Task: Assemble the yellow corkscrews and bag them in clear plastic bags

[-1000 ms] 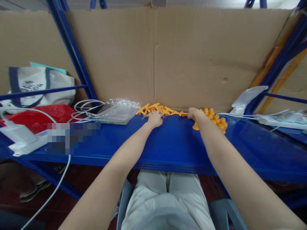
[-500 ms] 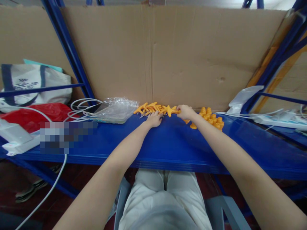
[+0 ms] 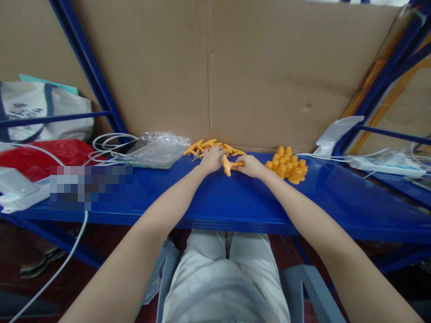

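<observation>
This looks like a makeshift workshop or assembly corner: a blue counter (image 3: 242,204) framed by matching rack uprights (image 3: 89,67), cardboard sheets (image 3: 256,67) serving as walls, a cluster of like orange pieces (image 3: 295,175), and a white power strip (image 3: 387,165).

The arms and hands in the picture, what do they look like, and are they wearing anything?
The left arm and right arm are bare, with no sleeves, watches or markings showing. The left hand and right hand wear no gloves. They're too small here to check for rings.
</observation>
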`<action>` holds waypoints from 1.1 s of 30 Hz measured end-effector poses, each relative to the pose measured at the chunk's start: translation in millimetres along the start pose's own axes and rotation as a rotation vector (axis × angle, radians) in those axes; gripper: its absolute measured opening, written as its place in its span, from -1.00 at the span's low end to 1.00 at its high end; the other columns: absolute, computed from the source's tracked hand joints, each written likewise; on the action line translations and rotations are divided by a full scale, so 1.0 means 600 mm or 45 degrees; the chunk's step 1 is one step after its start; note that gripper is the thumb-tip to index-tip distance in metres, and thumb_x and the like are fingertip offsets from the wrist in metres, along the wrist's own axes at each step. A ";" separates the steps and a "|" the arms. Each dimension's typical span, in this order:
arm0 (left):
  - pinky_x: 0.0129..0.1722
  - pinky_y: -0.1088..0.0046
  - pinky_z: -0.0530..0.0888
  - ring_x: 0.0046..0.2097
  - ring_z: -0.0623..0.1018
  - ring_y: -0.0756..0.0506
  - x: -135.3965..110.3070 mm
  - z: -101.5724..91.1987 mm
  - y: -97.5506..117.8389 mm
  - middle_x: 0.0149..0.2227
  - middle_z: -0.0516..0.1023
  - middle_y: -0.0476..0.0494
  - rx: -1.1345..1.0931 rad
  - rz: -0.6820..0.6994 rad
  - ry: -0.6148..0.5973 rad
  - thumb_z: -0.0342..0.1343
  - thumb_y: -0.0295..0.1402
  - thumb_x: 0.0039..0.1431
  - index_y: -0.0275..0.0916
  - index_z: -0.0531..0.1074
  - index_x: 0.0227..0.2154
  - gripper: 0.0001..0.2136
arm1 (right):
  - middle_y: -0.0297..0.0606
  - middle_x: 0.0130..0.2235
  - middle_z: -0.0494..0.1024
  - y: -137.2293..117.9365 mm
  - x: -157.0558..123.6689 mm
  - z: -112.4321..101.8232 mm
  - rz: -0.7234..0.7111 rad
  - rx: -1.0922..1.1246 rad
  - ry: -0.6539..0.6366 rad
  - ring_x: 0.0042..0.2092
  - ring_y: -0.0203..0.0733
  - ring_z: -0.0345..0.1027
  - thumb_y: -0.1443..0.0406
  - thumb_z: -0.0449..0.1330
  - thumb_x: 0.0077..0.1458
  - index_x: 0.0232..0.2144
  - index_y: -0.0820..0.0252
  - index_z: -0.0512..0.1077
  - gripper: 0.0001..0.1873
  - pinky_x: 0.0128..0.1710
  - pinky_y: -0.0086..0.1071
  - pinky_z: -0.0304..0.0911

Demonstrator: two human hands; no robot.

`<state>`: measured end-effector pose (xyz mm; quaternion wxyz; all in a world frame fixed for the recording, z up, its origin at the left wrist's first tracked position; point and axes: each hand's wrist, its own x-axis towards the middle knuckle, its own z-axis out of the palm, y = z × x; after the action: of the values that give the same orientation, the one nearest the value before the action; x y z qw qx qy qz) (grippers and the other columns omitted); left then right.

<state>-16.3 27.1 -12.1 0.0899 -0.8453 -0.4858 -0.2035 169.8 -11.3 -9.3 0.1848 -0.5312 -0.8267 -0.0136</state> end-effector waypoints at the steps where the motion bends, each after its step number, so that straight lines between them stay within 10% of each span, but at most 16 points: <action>1: 0.14 0.10 0.32 0.21 0.40 -0.27 0.001 -0.002 0.002 0.15 0.48 -0.26 -0.008 0.022 0.018 -0.03 -0.42 0.28 -0.14 0.53 0.06 -0.63 | -0.18 -0.21 0.64 0.003 0.001 0.001 -0.006 0.038 0.023 -0.18 -0.16 0.49 0.33 0.22 0.19 -0.27 0.22 0.59 -0.86 -0.18 -0.38 0.26; 10: 0.14 0.25 0.36 0.15 0.49 -0.18 -0.005 -0.023 0.017 0.15 0.52 -0.29 -0.187 0.101 0.347 -0.26 -0.33 0.43 -0.27 0.30 0.27 -0.54 | -0.11 -0.09 0.64 0.015 -0.003 -0.028 0.066 -0.031 0.238 -0.02 -0.05 0.50 0.35 0.21 0.18 -0.14 0.21 0.58 -0.79 -0.03 -0.33 0.27; 18: -0.11 0.36 0.49 -0.08 0.63 -0.21 -0.011 -0.014 0.044 -0.17 0.66 -0.19 -0.009 0.031 -0.003 0.08 -0.17 0.26 -0.19 0.53 -0.02 -0.67 | -0.02 -0.02 0.62 0.012 -0.009 -0.029 0.001 -0.195 0.099 0.05 -0.02 0.49 0.33 0.17 0.25 -0.05 0.23 0.56 -0.73 0.06 -0.25 0.27; 25: -0.15 0.38 0.49 -0.08 0.63 -0.21 -0.012 -0.021 0.049 -0.18 0.65 -0.19 0.023 0.032 -0.043 0.06 -0.20 0.27 -0.21 0.50 -0.05 -0.70 | 0.06 0.14 0.53 -0.001 -0.014 -0.033 0.114 -0.251 -0.043 0.18 0.09 0.39 0.35 0.11 0.30 0.03 0.24 0.49 -0.70 0.28 0.20 -0.02; 33: -0.15 0.38 0.48 -0.08 0.63 -0.22 -0.010 -0.025 0.057 -0.19 0.65 -0.21 0.077 0.011 -0.046 0.07 -0.18 0.25 -0.24 0.48 -0.06 -0.69 | 0.07 0.02 0.58 -0.003 -0.016 -0.042 -0.006 -0.422 0.056 0.11 0.09 0.42 0.40 0.11 0.24 -0.04 0.30 0.49 -0.73 0.30 0.23 -0.13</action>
<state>6.3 -0.5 0.3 0.1075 -0.8477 -0.4897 -0.1732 179.3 -26.1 11.4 0.1125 -0.5521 -0.8101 -0.1619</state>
